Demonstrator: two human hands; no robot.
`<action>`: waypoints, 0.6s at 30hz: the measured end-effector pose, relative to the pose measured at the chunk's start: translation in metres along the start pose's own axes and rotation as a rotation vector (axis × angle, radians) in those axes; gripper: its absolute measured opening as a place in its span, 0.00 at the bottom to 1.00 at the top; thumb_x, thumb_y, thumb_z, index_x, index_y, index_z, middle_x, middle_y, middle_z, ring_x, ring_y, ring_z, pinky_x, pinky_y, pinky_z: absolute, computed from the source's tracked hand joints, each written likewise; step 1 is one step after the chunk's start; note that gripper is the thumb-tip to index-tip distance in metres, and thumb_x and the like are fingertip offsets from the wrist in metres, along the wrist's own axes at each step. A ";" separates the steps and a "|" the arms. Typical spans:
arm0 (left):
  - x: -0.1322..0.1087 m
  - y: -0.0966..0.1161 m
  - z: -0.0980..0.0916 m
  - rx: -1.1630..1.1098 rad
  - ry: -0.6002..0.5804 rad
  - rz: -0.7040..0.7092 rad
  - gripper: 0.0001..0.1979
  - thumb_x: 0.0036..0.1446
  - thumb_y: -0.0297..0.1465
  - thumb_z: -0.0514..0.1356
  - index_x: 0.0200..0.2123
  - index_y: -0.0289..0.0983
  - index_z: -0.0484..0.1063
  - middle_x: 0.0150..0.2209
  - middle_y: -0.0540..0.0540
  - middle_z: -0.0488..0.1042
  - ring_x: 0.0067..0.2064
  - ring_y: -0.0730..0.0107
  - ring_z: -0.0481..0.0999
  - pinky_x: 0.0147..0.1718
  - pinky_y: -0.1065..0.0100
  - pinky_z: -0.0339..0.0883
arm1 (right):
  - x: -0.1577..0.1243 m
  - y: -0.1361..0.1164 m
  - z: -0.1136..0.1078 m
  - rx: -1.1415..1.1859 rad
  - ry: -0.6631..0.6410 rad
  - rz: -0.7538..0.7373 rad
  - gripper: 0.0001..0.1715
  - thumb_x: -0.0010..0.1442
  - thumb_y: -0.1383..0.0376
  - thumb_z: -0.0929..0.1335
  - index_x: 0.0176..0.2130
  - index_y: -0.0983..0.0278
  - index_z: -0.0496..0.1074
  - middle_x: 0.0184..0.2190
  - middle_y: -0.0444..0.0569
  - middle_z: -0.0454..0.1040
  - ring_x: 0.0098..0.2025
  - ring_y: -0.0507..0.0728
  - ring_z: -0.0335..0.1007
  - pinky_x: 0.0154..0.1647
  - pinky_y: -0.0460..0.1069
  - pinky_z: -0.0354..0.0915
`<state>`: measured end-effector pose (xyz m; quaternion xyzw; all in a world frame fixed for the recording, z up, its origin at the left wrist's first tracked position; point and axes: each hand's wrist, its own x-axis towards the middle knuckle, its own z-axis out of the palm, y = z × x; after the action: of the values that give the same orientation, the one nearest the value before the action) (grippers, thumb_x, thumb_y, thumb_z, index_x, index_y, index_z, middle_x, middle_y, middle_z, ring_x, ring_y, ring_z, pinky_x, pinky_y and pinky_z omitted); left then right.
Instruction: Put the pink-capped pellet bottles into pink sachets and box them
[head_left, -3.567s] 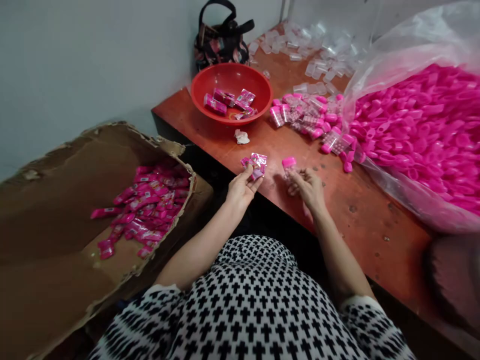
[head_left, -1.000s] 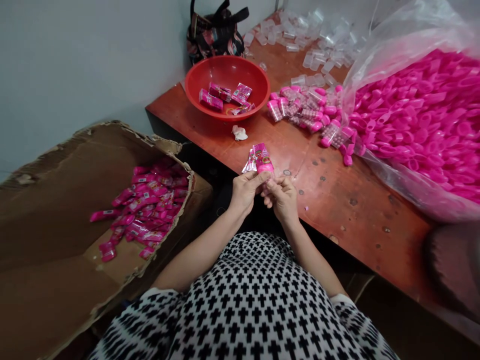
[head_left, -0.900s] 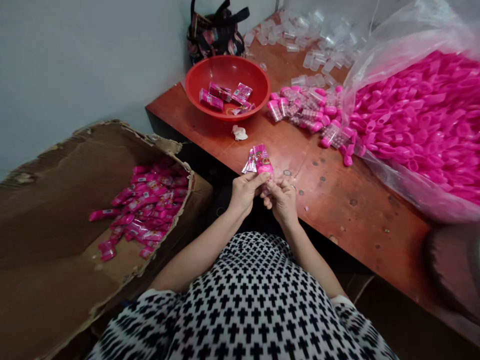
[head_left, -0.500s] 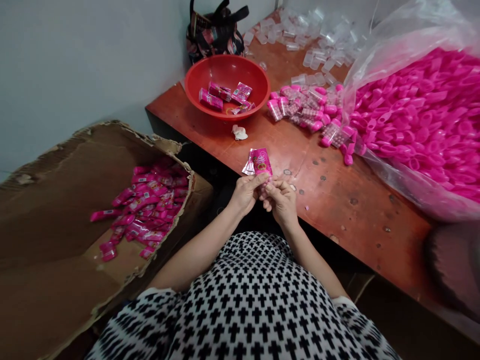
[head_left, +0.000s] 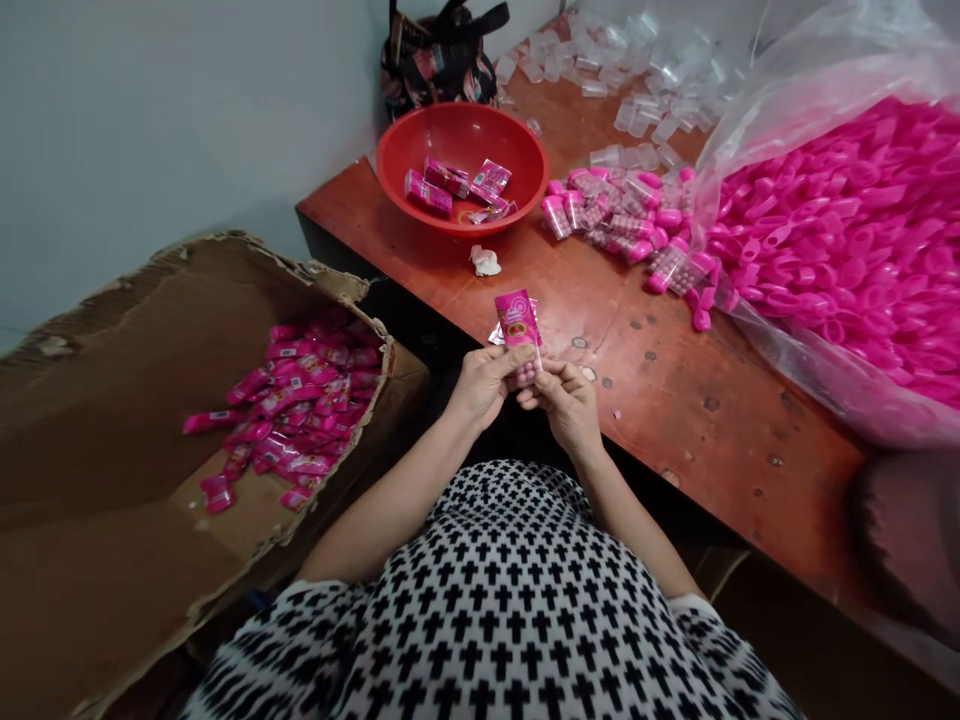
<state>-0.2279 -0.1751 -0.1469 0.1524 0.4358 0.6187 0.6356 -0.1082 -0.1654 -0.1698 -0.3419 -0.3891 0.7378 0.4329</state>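
Observation:
Between my two hands, at the table's near edge, is a small clear candy tube (head_left: 527, 373) with pink balls showing, and a printed pink wrapper (head_left: 517, 312) stands up over its far end. My left hand (head_left: 482, 387) is closed on the tube and wrapper from the left, thumb across the front. The fingers of my right hand (head_left: 568, 402) pinch the tube's lower right end; its tip is hidden. Behind the wrapper, a silvery-pink sachet (head_left: 495, 336) lies partly covered on the table.
A red bowl (head_left: 390, 180) with pink packets stands on the wooden table (head_left: 652, 370). Filled candy tubes (head_left: 622, 215) lie beside a plastic bag of pink caps (head_left: 840, 220). Clear empty tubes (head_left: 637, 115) and a handbag (head_left: 439, 70) are behind. At left, a cardboard box (head_left: 90, 490) holds wrapped candies (head_left: 300, 400).
The wrapper has come down over the tube's far end and tilted left. More of the tube and its pink balls now shows between my hands. The view has shifted slightly.

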 end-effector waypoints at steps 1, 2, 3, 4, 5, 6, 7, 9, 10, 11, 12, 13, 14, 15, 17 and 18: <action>-0.002 -0.001 0.001 0.011 0.001 0.005 0.13 0.36 0.34 0.71 0.22 0.30 0.75 0.24 0.45 0.74 0.24 0.77 0.70 0.25 0.73 0.66 | 0.001 0.000 0.000 0.024 0.022 -0.003 0.15 0.48 0.59 0.74 0.34 0.63 0.70 0.23 0.41 0.76 0.21 0.50 0.73 0.23 0.44 0.72; -0.003 -0.002 0.001 0.024 0.001 0.008 0.13 0.36 0.33 0.72 0.22 0.30 0.75 0.22 0.46 0.73 0.23 0.77 0.69 0.23 0.73 0.65 | 0.003 0.000 0.001 0.046 0.039 -0.002 0.16 0.47 0.59 0.75 0.32 0.63 0.69 0.21 0.41 0.76 0.20 0.49 0.72 0.22 0.44 0.72; -0.005 -0.003 0.002 0.037 0.000 0.008 0.13 0.36 0.33 0.72 0.22 0.29 0.75 0.21 0.47 0.72 0.22 0.77 0.68 0.22 0.73 0.64 | 0.004 0.000 0.002 0.065 0.049 0.002 0.16 0.45 0.59 0.75 0.31 0.63 0.69 0.19 0.40 0.75 0.19 0.49 0.72 0.21 0.43 0.71; -0.007 -0.004 0.002 0.049 -0.002 0.007 0.13 0.36 0.33 0.71 0.22 0.29 0.75 0.19 0.48 0.70 0.21 0.78 0.67 0.21 0.73 0.63 | 0.006 0.001 0.003 0.078 0.054 0.008 0.17 0.44 0.59 0.76 0.31 0.63 0.69 0.18 0.40 0.75 0.18 0.49 0.71 0.20 0.43 0.71; -0.008 -0.005 0.002 0.057 -0.003 0.008 0.13 0.36 0.34 0.71 0.22 0.29 0.75 0.19 0.48 0.69 0.20 0.78 0.66 0.20 0.73 0.62 | 0.008 0.001 0.004 0.090 0.057 0.013 0.17 0.43 0.59 0.76 0.30 0.63 0.69 0.18 0.40 0.75 0.17 0.49 0.71 0.19 0.42 0.71; -0.008 -0.005 0.001 0.060 0.001 0.013 0.13 0.37 0.34 0.71 0.22 0.29 0.75 0.18 0.48 0.69 0.20 0.79 0.66 0.20 0.73 0.62 | 0.010 0.002 0.005 0.100 0.061 0.018 0.18 0.43 0.59 0.76 0.29 0.63 0.69 0.17 0.40 0.75 0.17 0.49 0.70 0.19 0.42 0.70; -0.009 -0.005 -0.001 0.060 0.008 0.022 0.13 0.37 0.34 0.71 0.22 0.29 0.75 0.18 0.49 0.69 0.20 0.79 0.65 0.20 0.73 0.62 | 0.012 0.002 0.006 0.111 0.062 0.024 0.18 0.42 0.58 0.77 0.28 0.63 0.68 0.17 0.40 0.75 0.17 0.49 0.70 0.19 0.41 0.70; -0.009 -0.003 -0.005 0.065 0.014 0.041 0.13 0.38 0.33 0.71 0.22 0.29 0.75 0.18 0.49 0.69 0.20 0.79 0.66 0.21 0.73 0.63 | 0.016 0.004 0.008 0.130 0.048 0.053 0.19 0.40 0.58 0.77 0.27 0.63 0.68 0.17 0.41 0.75 0.17 0.48 0.70 0.18 0.40 0.69; -0.010 -0.001 -0.007 0.077 0.009 0.044 0.12 0.39 0.33 0.70 0.22 0.29 0.75 0.19 0.49 0.69 0.21 0.79 0.67 0.22 0.72 0.64 | 0.018 0.004 0.010 0.140 0.032 0.077 0.20 0.40 0.58 0.77 0.26 0.64 0.68 0.17 0.41 0.75 0.16 0.48 0.70 0.18 0.39 0.69; -0.011 0.001 -0.010 0.092 -0.001 0.042 0.12 0.39 0.33 0.70 0.22 0.29 0.75 0.19 0.48 0.69 0.21 0.78 0.67 0.24 0.72 0.65 | 0.019 0.005 0.011 0.151 0.013 0.105 0.20 0.39 0.58 0.78 0.25 0.64 0.67 0.17 0.42 0.75 0.16 0.47 0.69 0.17 0.38 0.68; -0.013 0.003 -0.012 0.105 -0.017 0.034 0.12 0.40 0.33 0.70 0.22 0.29 0.75 0.19 0.48 0.69 0.22 0.78 0.68 0.25 0.72 0.66 | 0.020 0.005 0.014 0.160 -0.005 0.129 0.20 0.39 0.58 0.78 0.24 0.64 0.67 0.16 0.42 0.75 0.16 0.47 0.69 0.17 0.37 0.67; -0.014 0.005 -0.014 0.105 -0.038 0.025 0.12 0.41 0.33 0.70 0.23 0.29 0.75 0.20 0.48 0.69 0.23 0.77 0.68 0.26 0.71 0.66 | 0.020 0.005 0.016 0.166 -0.015 0.141 0.20 0.39 0.59 0.78 0.24 0.64 0.66 0.16 0.41 0.75 0.16 0.47 0.69 0.17 0.37 0.67; -0.016 0.006 -0.016 0.088 -0.056 0.019 0.12 0.41 0.33 0.70 0.24 0.29 0.75 0.20 0.49 0.69 0.23 0.78 0.68 0.26 0.72 0.66 | 0.019 0.005 0.019 0.167 -0.015 0.137 0.20 0.40 0.59 0.77 0.24 0.64 0.66 0.16 0.41 0.74 0.16 0.46 0.69 0.17 0.37 0.67; -0.019 0.007 -0.017 0.053 -0.065 0.021 0.12 0.42 0.34 0.69 0.25 0.29 0.75 0.21 0.49 0.69 0.23 0.79 0.68 0.26 0.72 0.66 | 0.018 0.005 0.022 0.162 -0.003 0.118 0.19 0.41 0.59 0.77 0.25 0.64 0.66 0.17 0.40 0.74 0.16 0.46 0.69 0.18 0.38 0.68; -0.022 0.007 -0.016 -0.051 -0.043 0.052 0.14 0.43 0.36 0.69 0.26 0.30 0.75 0.22 0.49 0.69 0.24 0.80 0.67 0.25 0.74 0.65 | 0.015 0.005 0.027 0.131 0.027 0.062 0.17 0.44 0.60 0.76 0.26 0.64 0.66 0.19 0.40 0.75 0.17 0.47 0.70 0.19 0.39 0.69; -0.023 0.006 -0.016 -0.100 -0.017 0.075 0.15 0.44 0.37 0.68 0.26 0.30 0.74 0.23 0.49 0.68 0.24 0.80 0.66 0.24 0.75 0.64 | 0.013 0.005 0.028 0.111 0.035 0.040 0.17 0.45 0.60 0.76 0.27 0.63 0.66 0.20 0.40 0.76 0.17 0.47 0.70 0.19 0.40 0.70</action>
<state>-0.2397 -0.2007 -0.1433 0.1417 0.3930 0.6618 0.6225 -0.1389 -0.1630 -0.1632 -0.3379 -0.3331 0.7607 0.4429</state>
